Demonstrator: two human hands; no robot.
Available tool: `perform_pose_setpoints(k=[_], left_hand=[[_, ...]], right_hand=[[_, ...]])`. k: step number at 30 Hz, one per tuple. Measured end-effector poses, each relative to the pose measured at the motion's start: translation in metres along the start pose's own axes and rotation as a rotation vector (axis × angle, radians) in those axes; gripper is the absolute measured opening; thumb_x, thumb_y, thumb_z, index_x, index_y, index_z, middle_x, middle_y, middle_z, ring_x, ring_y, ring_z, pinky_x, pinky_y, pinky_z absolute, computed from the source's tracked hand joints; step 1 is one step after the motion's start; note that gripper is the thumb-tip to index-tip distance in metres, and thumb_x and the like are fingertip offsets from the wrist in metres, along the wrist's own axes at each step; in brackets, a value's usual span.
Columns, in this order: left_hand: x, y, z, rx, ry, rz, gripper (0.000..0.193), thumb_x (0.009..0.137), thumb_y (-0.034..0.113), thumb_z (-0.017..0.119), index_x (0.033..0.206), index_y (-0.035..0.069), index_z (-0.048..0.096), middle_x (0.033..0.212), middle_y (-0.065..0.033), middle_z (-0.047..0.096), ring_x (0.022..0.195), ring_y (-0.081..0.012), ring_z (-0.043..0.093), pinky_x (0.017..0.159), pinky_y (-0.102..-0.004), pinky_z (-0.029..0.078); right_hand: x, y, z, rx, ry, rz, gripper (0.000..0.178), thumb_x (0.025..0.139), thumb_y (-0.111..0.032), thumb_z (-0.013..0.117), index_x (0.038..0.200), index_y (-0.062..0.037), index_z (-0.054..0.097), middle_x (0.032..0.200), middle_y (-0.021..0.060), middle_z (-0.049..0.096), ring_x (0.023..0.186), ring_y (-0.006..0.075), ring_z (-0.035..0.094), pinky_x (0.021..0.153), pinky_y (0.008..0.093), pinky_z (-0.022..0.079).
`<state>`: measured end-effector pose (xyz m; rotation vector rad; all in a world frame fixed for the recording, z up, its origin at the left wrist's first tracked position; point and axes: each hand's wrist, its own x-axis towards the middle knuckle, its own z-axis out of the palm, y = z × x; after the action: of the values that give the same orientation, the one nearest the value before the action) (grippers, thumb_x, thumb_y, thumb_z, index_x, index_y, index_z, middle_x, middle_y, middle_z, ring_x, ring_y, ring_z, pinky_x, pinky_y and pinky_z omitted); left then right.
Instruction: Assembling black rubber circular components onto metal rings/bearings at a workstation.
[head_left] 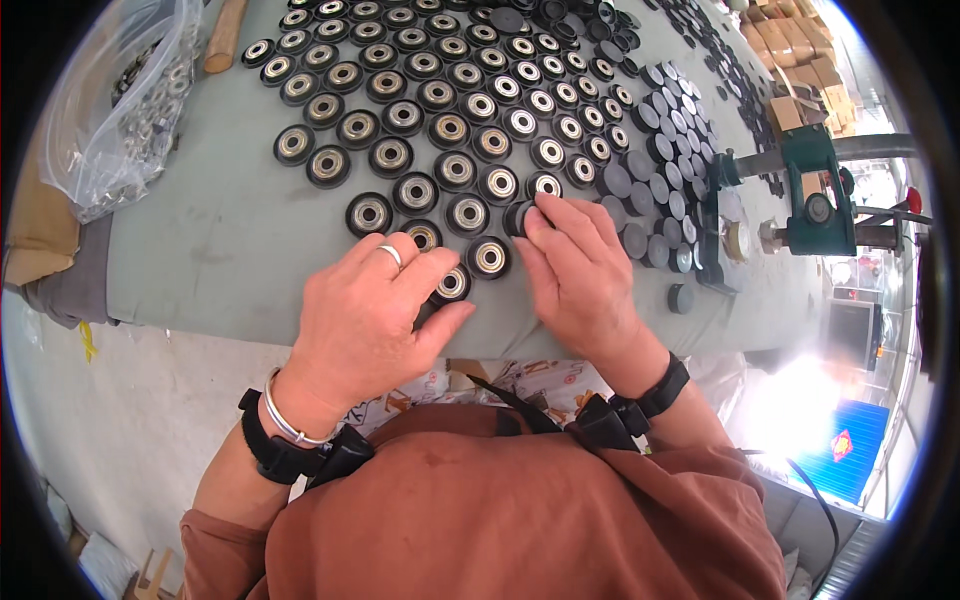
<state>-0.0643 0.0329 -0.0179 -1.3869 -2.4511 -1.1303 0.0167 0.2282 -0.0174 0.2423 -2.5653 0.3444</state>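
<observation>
Rows of black wheels with silver bearings in their centres (pixel 468 214) lie on the grey-green table top. My left hand (pixel 365 315), with a ring on one finger, is curled round a bearing wheel (pixel 453 285) near the table's front edge, thumb and fingers at its sides. Another bearing wheel (pixel 422 234) sits right by its knuckles. My right hand (pixel 585 270) pinches a black wheel (pixel 516 218) between thumb and fingers; its face is partly hidden. Between the two hands lies a single bearing wheel (pixel 489 258).
Plain black discs (pixel 655 205) crowd the table to the right, one disc (pixel 680 298) apart nearer me. A green metal press (pixel 812 195) stands beyond them. At far left are a clear bag of small metal parts (pixel 125 120) and a wooden stick (pixel 226 35).
</observation>
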Motion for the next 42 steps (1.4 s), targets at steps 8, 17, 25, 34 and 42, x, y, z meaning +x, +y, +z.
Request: perform_pose_setpoints(k=[8, 17, 25, 34, 42], left_hand=[[0.003, -0.001, -0.001, 0.003, -0.017, -0.002, 0.038, 0.061, 0.020, 0.080, 0.093, 0.009, 0.064, 0.074, -0.0043, 0.053, 0.066, -0.0225, 0.055, 0.053, -0.0324, 0.044], [0.000, 0.003, -0.006, 0.054, -0.015, 0.038, 0.032, 0.065, 0.022, 0.077, 0.091, 0.011, 0.063, 0.076, -0.0015, 0.054, 0.069, -0.0189, 0.056, 0.051, -0.0309, 0.046], [0.002, 0.007, -0.007, 0.067, -0.038, 0.009, 0.035, 0.063, 0.023, 0.080, 0.092, 0.010, 0.066, 0.074, -0.0037, 0.055, 0.067, -0.0212, 0.056, 0.053, -0.0317, 0.045], [0.010, 0.004, -0.007, 0.065, -0.070, -0.028, 0.035, 0.063, 0.023, 0.080, 0.093, 0.011, 0.067, 0.070, -0.0021, 0.052, 0.064, -0.0191, 0.054, 0.049, -0.0304, 0.044], [0.010, 0.004, -0.007, 0.051, -0.071, -0.009, 0.034, 0.064, 0.022, 0.079, 0.094, 0.011, 0.066, 0.071, -0.0016, 0.052, 0.065, -0.0185, 0.054, 0.050, -0.0299, 0.044]], right_hand=[[0.005, 0.003, 0.004, -0.120, 0.037, -0.043, 0.029, 0.065, -0.006, 0.070, 0.093, -0.0007, 0.063, 0.103, 0.0084, 0.061, 0.087, 0.0211, 0.057, 0.075, 0.0359, 0.040], [0.011, -0.004, -0.004, -0.210, -0.016, -0.065, 0.024, 0.072, -0.016, 0.067, 0.092, -0.0034, 0.063, 0.102, 0.0078, 0.062, 0.086, 0.0168, 0.057, 0.077, 0.0389, 0.036], [-0.019, 0.000, -0.037, -0.265, -0.053, -0.008, 0.027, 0.071, -0.018, 0.069, 0.094, -0.0062, 0.062, 0.103, 0.0038, 0.061, 0.092, 0.0180, 0.053, 0.083, 0.0413, 0.034], [0.070, 0.046, -0.049, -0.062, -0.106, 0.121, 0.013, 0.078, -0.021, 0.067, 0.086, -0.0117, 0.064, 0.074, 0.0049, 0.061, 0.070, 0.0239, 0.059, 0.060, 0.0369, 0.044], [0.171, 0.124, 0.032, -0.138, -0.203, 0.436, 0.037, 0.077, -0.034, 0.068, 0.093, -0.0012, 0.069, 0.072, 0.0155, 0.065, 0.071, 0.0306, 0.063, 0.070, 0.0381, 0.049]])
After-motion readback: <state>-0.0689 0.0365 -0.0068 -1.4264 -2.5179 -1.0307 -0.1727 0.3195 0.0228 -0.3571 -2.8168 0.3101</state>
